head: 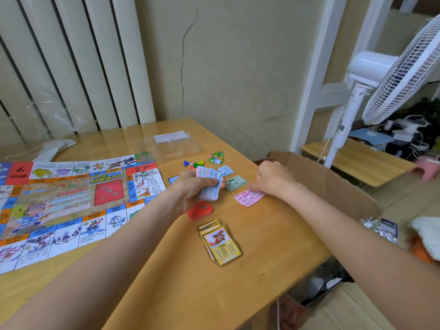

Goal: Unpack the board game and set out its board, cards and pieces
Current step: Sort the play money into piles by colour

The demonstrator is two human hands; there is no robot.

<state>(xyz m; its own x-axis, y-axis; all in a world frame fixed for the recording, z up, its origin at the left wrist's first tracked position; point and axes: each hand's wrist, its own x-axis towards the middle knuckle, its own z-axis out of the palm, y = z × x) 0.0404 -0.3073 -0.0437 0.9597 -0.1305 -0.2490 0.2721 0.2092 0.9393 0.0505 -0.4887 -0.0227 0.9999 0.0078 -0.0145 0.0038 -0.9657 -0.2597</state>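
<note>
The colourful game board (71,201) lies unfolded on the left of the wooden table (262,234). My left hand (192,189) grips a stack of paper play money (210,184). My right hand (271,179) reaches down, fingertips touching a pink pile of notes (250,197). A green pile (235,183) and a light blue pile (225,170) lie just beyond. A red card deck (200,210) and a yellow card deck (220,241) sit nearer me. Small plastic pawns and a die (194,163) and green tokens (216,157) lie further back.
A clear plastic bag with white paper (173,141) lies at the back of the table. An open cardboard box (333,184) stands off the right edge. A white standing fan (371,91) and a low bench (357,160) are to the right.
</note>
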